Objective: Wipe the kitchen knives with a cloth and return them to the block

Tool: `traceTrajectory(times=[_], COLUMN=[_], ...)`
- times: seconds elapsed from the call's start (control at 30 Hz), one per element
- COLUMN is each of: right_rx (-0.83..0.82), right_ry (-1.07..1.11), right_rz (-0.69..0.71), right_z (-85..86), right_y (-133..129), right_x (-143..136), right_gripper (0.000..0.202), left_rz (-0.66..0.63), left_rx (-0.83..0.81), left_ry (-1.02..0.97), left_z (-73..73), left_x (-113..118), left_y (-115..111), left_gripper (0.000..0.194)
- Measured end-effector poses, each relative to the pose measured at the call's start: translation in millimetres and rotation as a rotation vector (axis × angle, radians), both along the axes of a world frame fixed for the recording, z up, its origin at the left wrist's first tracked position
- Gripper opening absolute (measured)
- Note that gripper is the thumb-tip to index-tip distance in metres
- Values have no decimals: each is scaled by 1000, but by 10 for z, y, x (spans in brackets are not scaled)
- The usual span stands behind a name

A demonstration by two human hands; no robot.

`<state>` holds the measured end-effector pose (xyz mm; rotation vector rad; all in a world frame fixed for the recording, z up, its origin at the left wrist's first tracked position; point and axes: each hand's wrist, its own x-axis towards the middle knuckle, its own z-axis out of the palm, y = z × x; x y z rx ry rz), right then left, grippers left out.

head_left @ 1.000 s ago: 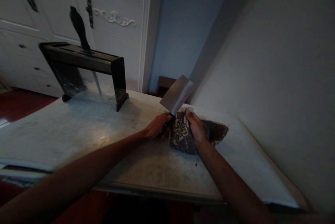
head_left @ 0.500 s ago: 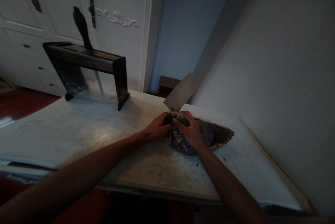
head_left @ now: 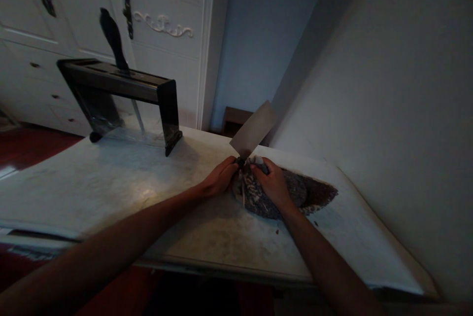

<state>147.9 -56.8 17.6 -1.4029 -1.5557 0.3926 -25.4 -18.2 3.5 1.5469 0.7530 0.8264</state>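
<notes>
A cleaver [head_left: 253, 128] stands tilted up, its broad grey rectangular blade pointing away to the upper right. My left hand [head_left: 220, 178] is closed at the dark base of this blade, where its handle seems to be; the fingers cover most of it. Just to the right, my right hand [head_left: 272, 182] pinches the upper edge of a dark, fuzzy patterned cloth item [head_left: 260, 205], close against the cleaver's base. The item lies bunched on the table, greyish with light streaks, and its brown part stretches to the right. Its exact kind is unclear.
A black-framed knife stand [head_left: 121, 84] with clear panels and one black-handled knife [head_left: 114, 37] stands at the back left of the white marbled table [head_left: 177, 217]. Small dark crumbs [head_left: 277, 231] lie near my right forearm. A wall [head_left: 399, 109] borders the table's right side.
My right hand has drawn slightly right with the cloth's edge, opening a small gap from my left hand. The cleaver's base and dark handle end show more now.
</notes>
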Motion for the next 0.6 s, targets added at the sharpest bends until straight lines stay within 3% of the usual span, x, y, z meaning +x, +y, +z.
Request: traceTrajectory(times=[0.23, 0.43, 0.6], right_rx=[-55, -438, -609], right_ry=[422, 940, 1068], right_rz=[0, 174, 276], right_z=[79, 51, 88], right_y=[-45, -11, -34], right_x=[-47, -18, 44], right_gripper=[30, 30, 16], left_rz=[102, 149, 193], left_rx=[246, 348, 419], left_ry=[190, 374, 485], left_z=[42, 92, 80], left_x=[-11, -12, -24], left_y=[12, -23, -6], left_gripper=[31, 35, 35])
